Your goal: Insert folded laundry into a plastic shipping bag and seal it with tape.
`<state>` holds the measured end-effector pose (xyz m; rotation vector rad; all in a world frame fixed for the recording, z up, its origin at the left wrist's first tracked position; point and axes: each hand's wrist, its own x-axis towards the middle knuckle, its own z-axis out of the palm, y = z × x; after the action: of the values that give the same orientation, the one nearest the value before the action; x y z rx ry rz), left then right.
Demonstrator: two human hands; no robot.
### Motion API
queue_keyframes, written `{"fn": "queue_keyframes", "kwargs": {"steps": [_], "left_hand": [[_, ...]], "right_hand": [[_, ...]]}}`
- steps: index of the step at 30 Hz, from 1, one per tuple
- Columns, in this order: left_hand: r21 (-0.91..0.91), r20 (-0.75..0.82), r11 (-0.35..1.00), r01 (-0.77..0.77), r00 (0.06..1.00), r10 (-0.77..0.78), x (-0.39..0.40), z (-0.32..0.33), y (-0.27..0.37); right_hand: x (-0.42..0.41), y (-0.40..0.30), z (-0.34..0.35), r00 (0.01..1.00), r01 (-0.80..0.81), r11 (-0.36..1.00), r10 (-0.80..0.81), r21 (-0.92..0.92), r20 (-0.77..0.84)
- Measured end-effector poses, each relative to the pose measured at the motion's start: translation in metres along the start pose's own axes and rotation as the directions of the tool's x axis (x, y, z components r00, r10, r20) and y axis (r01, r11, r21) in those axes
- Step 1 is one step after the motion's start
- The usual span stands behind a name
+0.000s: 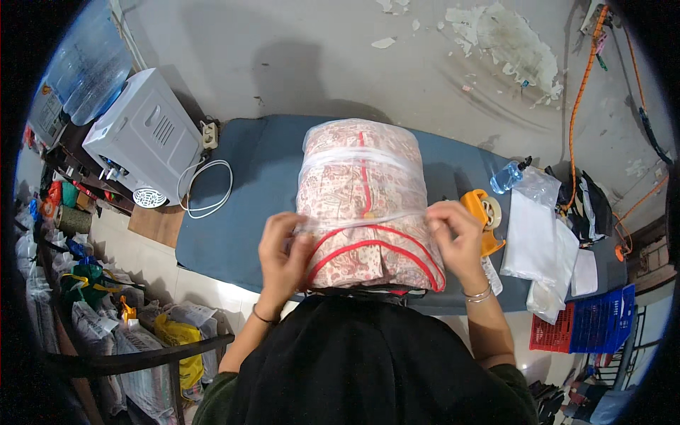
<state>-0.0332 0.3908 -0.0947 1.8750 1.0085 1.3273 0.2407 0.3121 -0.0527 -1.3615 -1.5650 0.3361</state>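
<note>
A bulky folded stack of cream paisley-printed fabric (pixel 340 186) with red piping lies in front of me. A clear plastic bag (pixel 372 154) covers its far part, and the bag's mouth runs across the near part. At the left end of that mouth, my left hand (pixel 284 249) pinches the film between thumb and fingers. My right hand (pixel 457 239) grips the film at the opposite end. The near folds, with curved red edges, stick out of the bag towards my body. Part of the left fingertips is hidden by the film.
The stack rests on a blue-grey padded board (pixel 239 212). To the right lie a yellow tape dispenser (pixel 481 220), a blue spray bottle (pixel 507 176) and white plastic bags (pixel 531 234). A water dispenser (pixel 154 133) and coiled white cable (pixel 228 183) are at left.
</note>
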Motion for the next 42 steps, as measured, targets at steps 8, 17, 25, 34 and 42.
{"fn": "queue_keyframes", "kwargs": {"steps": [8, 17, 25, 34, 42], "left_hand": [[-0.315, 0.248, 0.804, 0.505, 0.861, -0.444, -0.011, -0.012, -0.048], [-0.275, 0.317, 0.798, 0.537, 0.834, -0.452, -0.023, -0.013, -0.043], [-0.385, 0.488, 0.641, 0.664, 0.736, -0.469, -0.011, -0.026, -0.053], [0.365, 0.416, 0.929, 0.057, 0.883, -0.218, -0.008, -0.02, -0.103], [0.365, 0.199, 0.917, 0.164, 0.948, -0.249, 0.009, 0.01, -0.122]], "right_hand": [[-0.046, 0.082, 0.011, 0.899, -0.432, 0.843, 0.431, 0.321, 0.079], [-0.07, 0.105, 0.022, 0.859, -0.511, 0.806, 0.49, 0.299, 0.146], [-0.066, 0.101, 0.003, 0.854, -0.5, 0.807, 0.4, 0.315, 0.331], [-0.091, 0.145, 0.039, 0.897, -0.442, 0.879, 0.437, -0.177, -0.071], [-0.076, 0.165, 0.061, 0.524, -0.773, 0.45, 0.85, 0.446, 0.049]]}}
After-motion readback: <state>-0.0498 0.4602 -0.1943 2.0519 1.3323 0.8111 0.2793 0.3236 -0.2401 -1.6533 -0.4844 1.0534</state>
